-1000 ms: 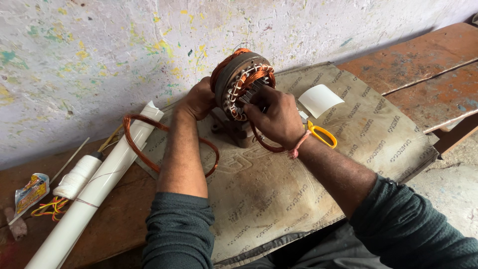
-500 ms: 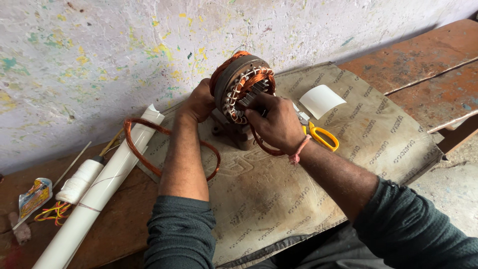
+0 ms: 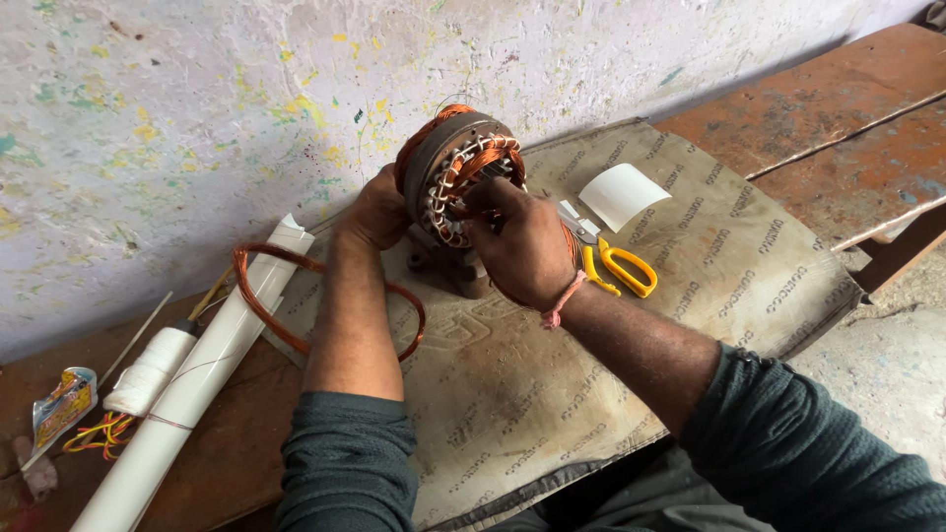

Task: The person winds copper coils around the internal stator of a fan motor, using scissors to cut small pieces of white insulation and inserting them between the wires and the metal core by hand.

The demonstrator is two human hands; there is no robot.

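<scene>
Your left hand [image 3: 372, 209] gripped motor [image 3: 455, 177] from behind. Right hand [image 3: 519, 241] pinched wire at motor front, nearer you.

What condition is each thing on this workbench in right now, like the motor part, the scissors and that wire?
Motor stator: standing on edge, copper windings exposed.
Left hand: bracing the stator's back.
Right hand: fingers pressed into the windings.
Scissors: lying flat, apparently closed.
Copper wire coil: loose loop on the mat.
White paper piece: curled.
White thread spool: lying on its side.
</scene>
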